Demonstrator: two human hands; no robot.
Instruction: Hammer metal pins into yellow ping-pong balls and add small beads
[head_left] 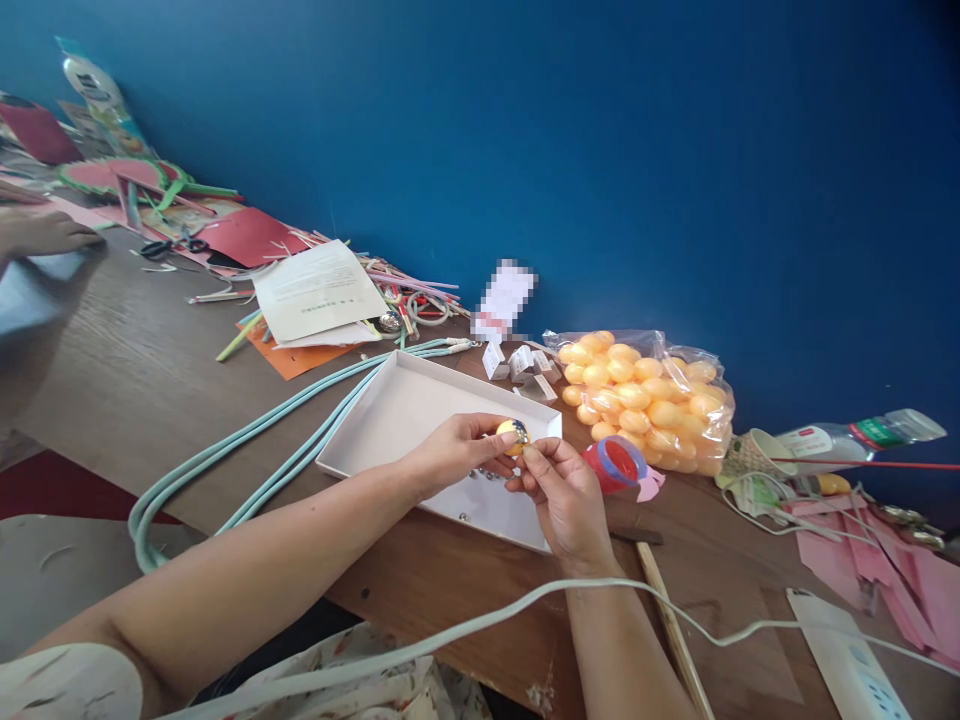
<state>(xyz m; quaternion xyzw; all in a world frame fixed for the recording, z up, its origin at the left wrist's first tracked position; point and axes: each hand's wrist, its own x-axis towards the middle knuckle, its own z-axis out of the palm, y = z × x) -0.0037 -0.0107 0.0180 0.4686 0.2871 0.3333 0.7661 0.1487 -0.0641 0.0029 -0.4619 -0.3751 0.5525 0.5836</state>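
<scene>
Between the thumb and fingers of my left hand (469, 450) is a small shiny gold ball (513, 436) with dark reflections on its top. My right hand (559, 490) is closed in a pinch at the ball's lower right edge; anything between those fingertips is too small to make out. Both hands are above a shallow white box lid (427, 395). Several tiny metallic beads (463, 517) lie in it, partly hidden under the hands. Just right of my right hand is a red cup-like container (606, 465) with a purple rim.
A clear bag of orange balls (649, 400) lies against the blue wall. Light-blue cords (247, 430) loop on the left, near papers (319, 290) and scissors (176, 245). A white cable (517, 605) crosses in front; a power strip (847, 650) is at right. Another person's hand (45, 230) is far left.
</scene>
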